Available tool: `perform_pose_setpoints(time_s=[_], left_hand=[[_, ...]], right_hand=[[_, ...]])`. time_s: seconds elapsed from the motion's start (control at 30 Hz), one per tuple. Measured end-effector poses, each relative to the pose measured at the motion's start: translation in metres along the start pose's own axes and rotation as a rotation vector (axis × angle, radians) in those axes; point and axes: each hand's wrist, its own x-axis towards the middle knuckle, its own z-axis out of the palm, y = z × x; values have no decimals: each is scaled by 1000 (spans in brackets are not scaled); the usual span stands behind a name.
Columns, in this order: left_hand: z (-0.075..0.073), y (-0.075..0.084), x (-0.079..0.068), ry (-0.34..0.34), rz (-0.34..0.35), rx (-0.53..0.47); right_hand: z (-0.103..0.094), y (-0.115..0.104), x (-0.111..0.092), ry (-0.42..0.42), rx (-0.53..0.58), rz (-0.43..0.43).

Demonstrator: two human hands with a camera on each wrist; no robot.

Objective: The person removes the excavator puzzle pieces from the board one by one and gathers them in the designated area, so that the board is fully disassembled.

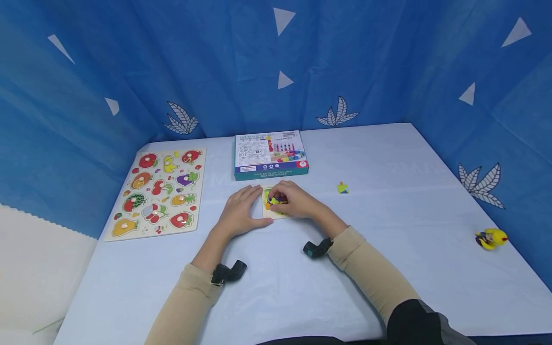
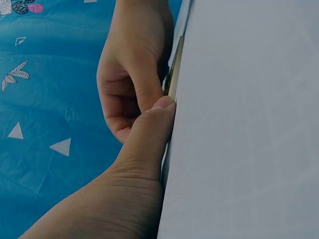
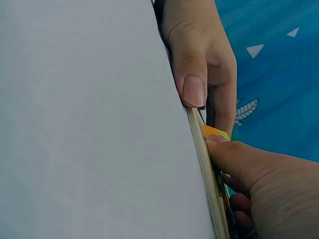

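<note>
A small wooden jigsaw board (image 1: 266, 214) with a yellow-green picture lies flat on the table between the hands. My left hand (image 1: 240, 211) rests at its left side, fingers extended along it and thumb at the near edge. In the right wrist view that thumb touches the edge of the board (image 3: 199, 154). Over the board, my right hand (image 1: 297, 200) pinches a puzzle piece (image 3: 215, 132), whose orange and yellow corner shows past the thumb; its other fingers are curled. A loose yellow-green puzzle piece (image 1: 342, 188) lies to the right.
Behind the board lies a boxed bead set (image 1: 271, 155). A fruit peg puzzle (image 1: 159, 194) takes up the table's left side. Near the right edge is a small yellow toy figure (image 1: 491, 238). Blue cloth (image 1: 241, 62) hangs around the table.
</note>
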Motion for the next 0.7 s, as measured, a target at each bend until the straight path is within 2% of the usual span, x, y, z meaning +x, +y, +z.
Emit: perform_pose_setpoints(time_s=[0.17,0.43,0.7], left_hand=[[0,0,0,1,-1,0],[0,0,0,0,3,3],[0,0,0,-1,5,2]], right_hand=[[2,0,-1,40,9,-3],[3,0,-3,119,-48,-31],[3,2,-3,103,-85,-29]])
